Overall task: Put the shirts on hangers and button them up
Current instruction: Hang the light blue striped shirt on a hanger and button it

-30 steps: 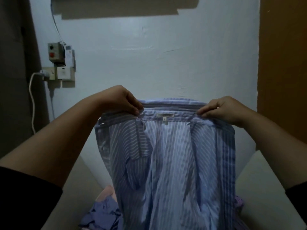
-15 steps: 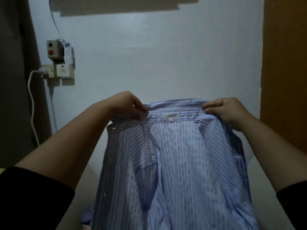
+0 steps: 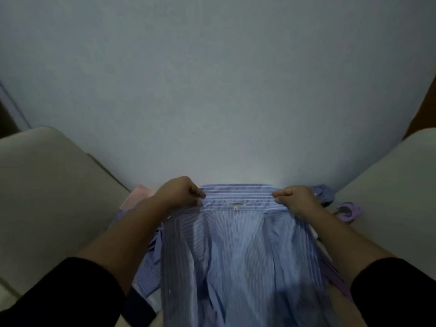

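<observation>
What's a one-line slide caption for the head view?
Both hands, left hand and right hand, pinch the collar of a blue striped shirt held open, no hanger in view.

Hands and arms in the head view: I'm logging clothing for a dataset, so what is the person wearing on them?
Both forearms are bare from about mid-forearm down to the left hand and right hand. Each arm has a plain black sleeve, pushed up toward the elbow, with no visible markings. No gloves, watch, rings or bracelets show on either hand or wrist.
</observation>
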Tool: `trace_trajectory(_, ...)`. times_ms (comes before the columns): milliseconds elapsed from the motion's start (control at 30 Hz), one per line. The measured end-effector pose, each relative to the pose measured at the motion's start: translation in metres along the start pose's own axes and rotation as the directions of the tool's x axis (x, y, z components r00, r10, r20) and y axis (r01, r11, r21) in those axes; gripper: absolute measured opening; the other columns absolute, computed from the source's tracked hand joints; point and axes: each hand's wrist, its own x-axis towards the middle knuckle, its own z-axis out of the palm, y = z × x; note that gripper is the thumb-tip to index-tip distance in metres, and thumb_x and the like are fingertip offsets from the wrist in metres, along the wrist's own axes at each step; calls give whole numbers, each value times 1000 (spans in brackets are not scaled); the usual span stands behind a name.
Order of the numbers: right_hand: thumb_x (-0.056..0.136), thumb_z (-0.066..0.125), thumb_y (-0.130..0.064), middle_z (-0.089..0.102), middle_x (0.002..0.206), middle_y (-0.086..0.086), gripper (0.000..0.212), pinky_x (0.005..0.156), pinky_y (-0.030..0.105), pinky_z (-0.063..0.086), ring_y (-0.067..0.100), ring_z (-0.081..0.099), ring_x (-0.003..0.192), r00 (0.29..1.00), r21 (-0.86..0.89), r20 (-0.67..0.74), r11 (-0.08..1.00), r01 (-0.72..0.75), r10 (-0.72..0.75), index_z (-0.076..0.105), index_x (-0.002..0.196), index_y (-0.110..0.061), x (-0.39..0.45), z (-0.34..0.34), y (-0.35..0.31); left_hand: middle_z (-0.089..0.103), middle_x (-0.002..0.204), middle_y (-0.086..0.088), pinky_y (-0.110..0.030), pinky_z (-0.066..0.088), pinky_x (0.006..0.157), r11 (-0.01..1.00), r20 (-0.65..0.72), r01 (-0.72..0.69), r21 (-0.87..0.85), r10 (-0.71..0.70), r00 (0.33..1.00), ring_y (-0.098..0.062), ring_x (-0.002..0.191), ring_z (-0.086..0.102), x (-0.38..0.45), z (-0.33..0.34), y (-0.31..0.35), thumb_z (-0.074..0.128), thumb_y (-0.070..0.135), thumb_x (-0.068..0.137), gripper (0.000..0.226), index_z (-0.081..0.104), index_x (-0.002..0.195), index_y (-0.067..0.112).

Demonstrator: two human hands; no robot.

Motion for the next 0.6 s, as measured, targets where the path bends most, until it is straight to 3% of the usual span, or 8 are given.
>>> trace_trajectory(133, 85, 64, 0, 65, 115, 19, 24, 85, 18, 40, 27, 61, 106, 1000, -54, -10, 998, -25, 24, 67, 109, 5, 36, 34, 44, 66, 113, -4, -20, 41, 84, 998, -20, 11, -54, -12, 1000, -18, 105, 62, 47, 49, -28, 76, 19, 81, 33, 70, 112, 8)
trace_trajectory(233, 86, 64, -5, 68, 111, 11, 21, 86, 18, 40, 23, 63, 104, 1000, -116, -19, 993, -2, 0, 70, 106, -2, 57, 55, 71, 51, 101, 2, -23, 38, 82, 1000, -14, 23, 5, -23, 1000, -16, 100, 54, 73, 81, -44, 71, 24, 85, 34, 67, 118, 17)
trace_trajectory(333, 87, 64, -7, 69, 112, 9, 22, 79, 7, 33, 14, 60, 99, 1000, -174, -22, 985, 7, -11, 70, 107, -2, 71, 69, 91, 40, 91, 8, -28, 41, 81, 999, -20, 30, 41, -30, 999, -14, 98, 51, 90, 107, -57, 69, 28, 86, 32, 67, 118, 25)
trace_trajectory(400, 87, 64, -7, 69, 110, 12, 21, 79, 7, 35, 15, 61, 97, 999, -211, -19, 976, 43, -48, 71, 106, -1, 75, 72, 99, 42, 97, 5, -28, 40, 80, 998, -27, 23, 64, -21, 999, -17, 104, 53, 93, 118, -60, 69, 28, 86, 33, 67, 118, 28)
trace_trajectory(467, 86, 65, -5, 70, 104, 17, 18, 85, 21, 46, 22, 65, 95, 991, -232, -53, 966, 111, -126, 72, 101, 0, 74, 73, 107, 50, 114, 3, -28, 34, 83, 988, -73, 0, 154, 11, 997, -18, 112, 52, 91, 123, -58, 67, 33, 85, 33, 67, 117, 33)
trace_trajectory(533, 85, 66, -5, 66, 101, 18, 15, 87, 35, 50, 28, 64, 91, 970, -232, -157, 962, 148, -187, 73, 98, -3, 67, 72, 114, 44, 138, 3, -34, 25, 90, 934, -105, -26, 356, 68, 992, -19, 126, 42, 86, 123, -50, 62, 40, 85, 34, 64, 119, 39)
trace_trajectory(600, 85, 67, -9, 60, 104, 17, 18, 88, 37, 48, 29, 61, 92, 933, -235, -303, 964, 123, -193, 72, 100, -3, 56, 68, 121, 39, 147, -1, -39, 16, 93, 876, -155, -41, 481, 131, 979, -25, 134, 33, 82, 123, -38, 59, 34, 84, 36, 64, 120, 35)
